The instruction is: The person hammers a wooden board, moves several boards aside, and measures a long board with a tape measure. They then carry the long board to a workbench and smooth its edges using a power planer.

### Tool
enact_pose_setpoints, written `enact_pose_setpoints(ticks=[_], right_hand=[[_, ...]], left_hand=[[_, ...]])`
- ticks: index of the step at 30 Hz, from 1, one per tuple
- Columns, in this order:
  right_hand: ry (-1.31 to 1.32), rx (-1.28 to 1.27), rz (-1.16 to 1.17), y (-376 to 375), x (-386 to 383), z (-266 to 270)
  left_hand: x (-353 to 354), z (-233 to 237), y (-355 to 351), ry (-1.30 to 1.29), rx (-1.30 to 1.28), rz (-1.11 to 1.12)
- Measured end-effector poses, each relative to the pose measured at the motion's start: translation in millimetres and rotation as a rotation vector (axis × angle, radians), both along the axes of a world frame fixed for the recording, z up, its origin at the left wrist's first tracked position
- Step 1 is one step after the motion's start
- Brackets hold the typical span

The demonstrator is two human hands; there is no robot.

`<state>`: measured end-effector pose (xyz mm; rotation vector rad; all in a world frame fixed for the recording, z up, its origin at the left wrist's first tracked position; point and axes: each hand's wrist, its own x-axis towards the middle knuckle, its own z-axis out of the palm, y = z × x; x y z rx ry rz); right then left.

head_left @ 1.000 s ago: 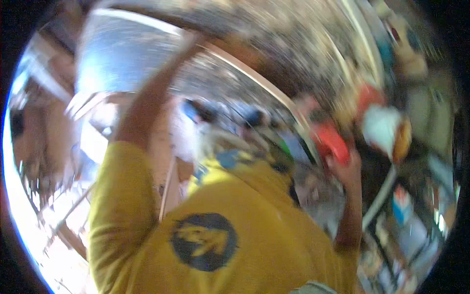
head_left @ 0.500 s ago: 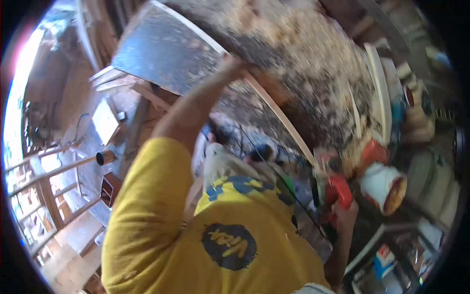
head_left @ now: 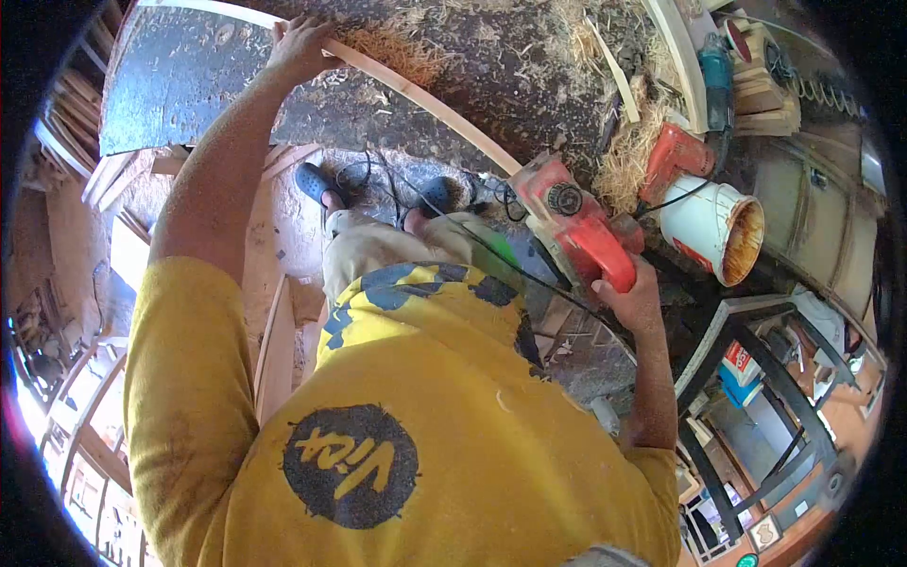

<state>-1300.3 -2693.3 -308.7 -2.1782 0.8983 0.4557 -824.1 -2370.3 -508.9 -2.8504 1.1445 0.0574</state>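
Note:
A long, thin wooden strip (head_left: pixel 425 101) runs across the dark, shaving-covered workbench (head_left: pixel 198 76). My left hand (head_left: pixel 304 49) grips it near the upper left, fingers wrapped over its edge. At the strip's right end sits a red electric planer (head_left: pixel 576 213), its base over the strip. Around the planer's rear handle my right hand (head_left: pixel 631 291) is closed. A black cord (head_left: pixel 491 250) passes from near the planer across my front.
Right of the planer are a white bucket (head_left: pixel 704 222) tilted on its side, another red tool (head_left: pixel 675 156) and a teal power tool (head_left: pixel 715 80). A pale board (head_left: pixel 675 57) lies beyond. Below right stands a dark frame (head_left: pixel 779 378). Sandalled feet (head_left: pixel 316 181) show beneath the bench edge.
The view has turned and shifted, and the blur is gone. Both hands still hold the strip and the planer, which now appears higher and farther left in view.

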Motion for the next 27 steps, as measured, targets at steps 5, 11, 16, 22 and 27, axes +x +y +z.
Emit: enact_pose_setpoints(ticks=[5,11,16,22,27], right_hand=[[0.030,-0.087,0.015,11.4,12.7,-4.4],[-0.057,-0.041,0.111,5.7,26.7,-21.8],[0.009,-0.080,0.149,7.5,38.7,-29.0],[0.069,-0.083,0.149,18.5,60.6,-22.3],[0.055,-0.148,0.185,28.8,78.3,-22.7]], left_hand=[[4.2,-15.7,6.5,-0.053,-0.068,-0.016],[3.9,-6.8,6.1,-0.003,-0.053,-0.049],[1.1,-8.3,6.5,-0.145,-0.194,-0.108],[9.6,-31.0,13.4,-0.109,-0.095,-0.053],[8.4,-24.6,11.0,-0.043,-0.113,-0.053]])
